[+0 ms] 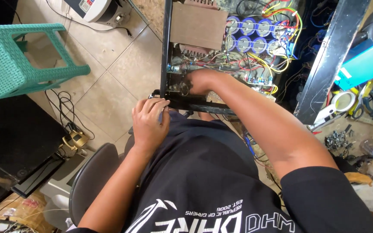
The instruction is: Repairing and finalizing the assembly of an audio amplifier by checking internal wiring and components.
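An open black metal chassis (166, 51) full of coloured wires, blue capacitors (251, 34) and a brown board (199, 26) rests in front of me. My left hand (150, 121) grips the near front corner of the chassis, fingers curled over the edge near a small knob. My right hand (201, 81) reaches inside the chassis, down among the wiring just behind the front panel; its fingertips are hidden, and whether it holds anything cannot be told.
A teal plastic stool (18, 60) stands on the tiled floor at left. A black cabinet (9, 142) and cables lie below it. A grey chair edge (91, 177) sits under me. Tools, tape and screws clutter the bench (350, 112) at right.
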